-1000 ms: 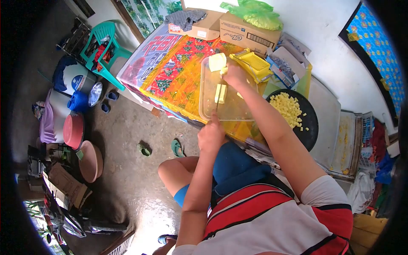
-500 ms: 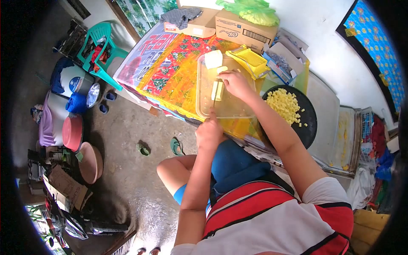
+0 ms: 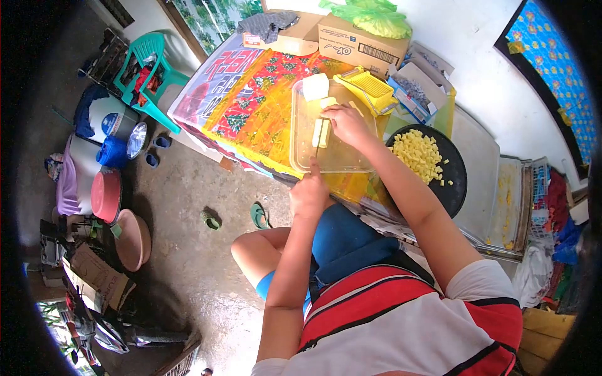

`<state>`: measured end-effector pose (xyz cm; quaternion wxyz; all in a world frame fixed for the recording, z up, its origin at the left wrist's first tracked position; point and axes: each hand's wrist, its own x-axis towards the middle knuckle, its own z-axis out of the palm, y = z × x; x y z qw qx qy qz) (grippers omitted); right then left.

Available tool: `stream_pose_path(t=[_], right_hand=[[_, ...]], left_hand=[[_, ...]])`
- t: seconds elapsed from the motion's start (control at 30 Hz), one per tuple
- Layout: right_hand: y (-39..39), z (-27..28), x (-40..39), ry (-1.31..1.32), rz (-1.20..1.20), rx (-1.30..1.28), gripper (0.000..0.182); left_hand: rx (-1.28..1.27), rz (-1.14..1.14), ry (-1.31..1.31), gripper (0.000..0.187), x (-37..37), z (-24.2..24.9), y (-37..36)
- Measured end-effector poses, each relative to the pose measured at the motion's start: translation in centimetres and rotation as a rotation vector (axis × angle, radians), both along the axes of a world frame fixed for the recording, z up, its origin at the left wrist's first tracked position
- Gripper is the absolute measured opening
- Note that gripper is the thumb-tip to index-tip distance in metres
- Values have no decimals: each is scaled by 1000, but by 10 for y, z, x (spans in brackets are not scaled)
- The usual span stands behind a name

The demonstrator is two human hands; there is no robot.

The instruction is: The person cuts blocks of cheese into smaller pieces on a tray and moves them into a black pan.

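A clear plastic tray (image 3: 301, 153) lies on the table, with a pale yellow block (image 3: 321, 133) cut lengthwise inside it. My left hand (image 3: 308, 193) is closed round the handle of a knife (image 3: 317, 152), index finger along it, and the blade meets the block's near end. At the far end of the block, my right hand (image 3: 345, 124) has its fingers pressed together on it. Just beyond them are a small yellow piece (image 3: 328, 102) and a larger pale block (image 3: 315, 87). Yellow cubes (image 3: 419, 153) fill part of a round black pan (image 3: 456, 178) to the right.
A yellow slotted rack (image 3: 370, 89) stands behind the tray, beside an open box (image 3: 417, 94). Cardboard boxes (image 3: 360, 47) line the table's back edge. On the floor at left are a green chair (image 3: 153, 81), basins (image 3: 133, 240) and slippers (image 3: 259, 215).
The fingers of my right hand have shifted very slightly toward me along the block. My left hand and the knife show almost no movement.
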<state>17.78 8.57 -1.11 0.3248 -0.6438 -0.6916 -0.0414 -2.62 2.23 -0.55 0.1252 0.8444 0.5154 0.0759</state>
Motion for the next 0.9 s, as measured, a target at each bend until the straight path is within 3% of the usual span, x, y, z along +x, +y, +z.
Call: stream_pose_path(t=[0.37, 0.47, 0.57, 0.67, 0.77, 0.9], right_hand=[[0, -8, 2, -12, 6, -13, 34], [0, -18, 0, 171, -51, 41, 40], [3, -41, -7, 739, -149, -10, 52], [-10, -26, -20, 1277, -200, -274, 51], [-11, -22, -24, 1598, -34, -558, 42], [-8, -14, -31, 1811, 47, -614, 40]], left_hand=[[7, 3, -40, 50, -1, -13, 2], [-62, 19, -57, 50, -4, 1, 2], [-119, 86, -222, 42, -8, -3, 6], [-187, 125, -330, 37, -14, 4, 8], [-213, 124, -395, 36, -17, 7, 9], [-218, 118, -445, 38, -18, 7, 6]])
